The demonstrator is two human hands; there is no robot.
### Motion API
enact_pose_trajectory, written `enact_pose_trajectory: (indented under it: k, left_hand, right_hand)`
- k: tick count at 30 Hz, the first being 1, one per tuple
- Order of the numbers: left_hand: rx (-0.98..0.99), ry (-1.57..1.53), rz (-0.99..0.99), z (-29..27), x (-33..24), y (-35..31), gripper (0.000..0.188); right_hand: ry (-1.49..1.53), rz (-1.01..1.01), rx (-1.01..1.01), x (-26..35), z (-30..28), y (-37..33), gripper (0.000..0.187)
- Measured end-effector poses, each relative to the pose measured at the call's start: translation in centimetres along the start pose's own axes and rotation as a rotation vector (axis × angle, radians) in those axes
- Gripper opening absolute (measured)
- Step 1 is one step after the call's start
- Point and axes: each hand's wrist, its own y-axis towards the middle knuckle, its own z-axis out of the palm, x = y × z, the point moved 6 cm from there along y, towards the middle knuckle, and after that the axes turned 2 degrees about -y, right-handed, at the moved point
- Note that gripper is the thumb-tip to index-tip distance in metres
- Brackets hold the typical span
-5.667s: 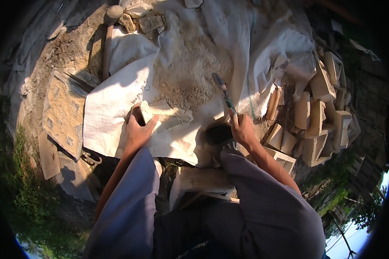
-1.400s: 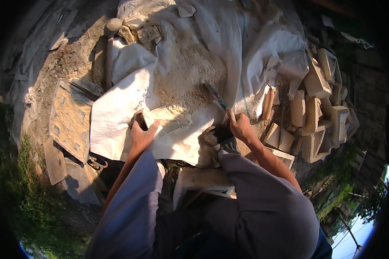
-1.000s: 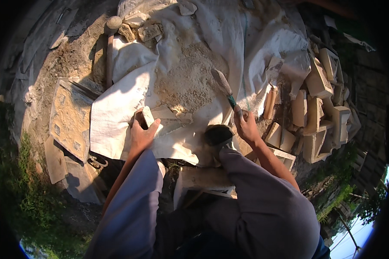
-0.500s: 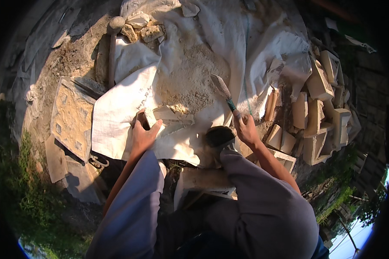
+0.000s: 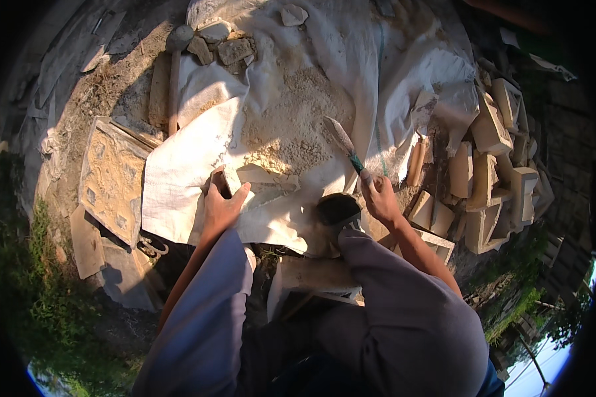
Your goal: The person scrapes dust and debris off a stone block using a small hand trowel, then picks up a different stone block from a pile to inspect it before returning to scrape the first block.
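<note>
Pale block [image 5: 232, 180] is at the white sheet's [image 5: 179, 198] near edge; from my end, can't tell if it's fully resting. L hand [image 5: 222, 208] has thumb & fingers pinching opp. sides, prob. for steadiness. R hand's [image 5: 380, 198] fingers wrap a knife-like tool [image 5: 339, 135], blade fwd, apart from block, I'd guess for clearance. Sheet prob. catches crumbs [image 5: 291, 155]. Box-like blocks [image 5: 493, 132] piled R, presumably out of the way.
</note>
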Motion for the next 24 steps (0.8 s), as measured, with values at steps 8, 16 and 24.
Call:
enact_pose_trajectory:
  k: [8, 16, 24]
  left_hand:
    - [-0.013, -0.036, 0.027, -0.2, 0.9, -0.1, 0.075]
    - [0.033, -0.026, -0.074, 0.1, 0.1, 0.1, 0.076]
    - [-0.003, -0.028, 0.01, 0.1, 2.5, 0.3, 0.077]
  right_hand:
    - [-0.33, 0.174, 0.075, -0.6, 0.6, 0.0, 0.068]
    - [-0.013, 0.023, 0.072, 0.2, -0.1, 0.0, 0.068]
    - [-0.295, 0.205, 0.171, 1.3, 0.6, -0.4, 0.073]
